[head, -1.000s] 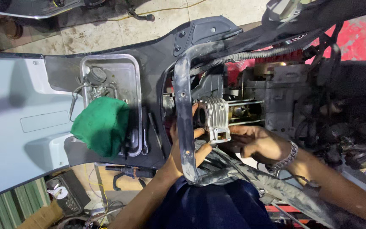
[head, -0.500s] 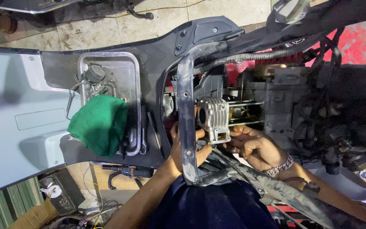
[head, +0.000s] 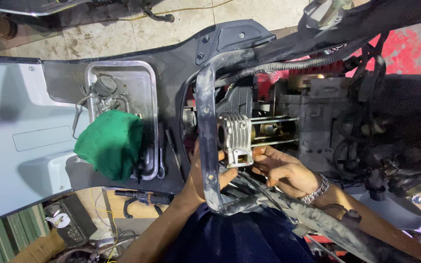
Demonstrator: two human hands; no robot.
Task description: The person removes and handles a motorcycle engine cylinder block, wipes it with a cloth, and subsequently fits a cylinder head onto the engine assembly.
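Observation:
A silver finned engine cylinder (head: 236, 139) sits on long studs (head: 274, 130) that run out from the dark engine block (head: 317, 117) of a stripped scooter. My left hand (head: 201, 173) reaches up behind the grey frame tube (head: 206, 141) and grips the cylinder's near lower edge. From the right, my right hand (head: 281, 169), with a metal bracelet on its wrist, holds the cylinder's base with its fingertips. Both hands are on the cylinder.
A metal tray (head: 144, 92) on the scooter's floorboard holds a carburettor (head: 104, 87) and a green cloth (head: 110, 143). A ribbed hose (head: 288, 65) and wiring run above the engine. Tools and a dark box (head: 69, 221) lie on the floor below.
The view has shifted slightly. My hands stay on the cylinder, which sits in nearly the same spot on the studs.

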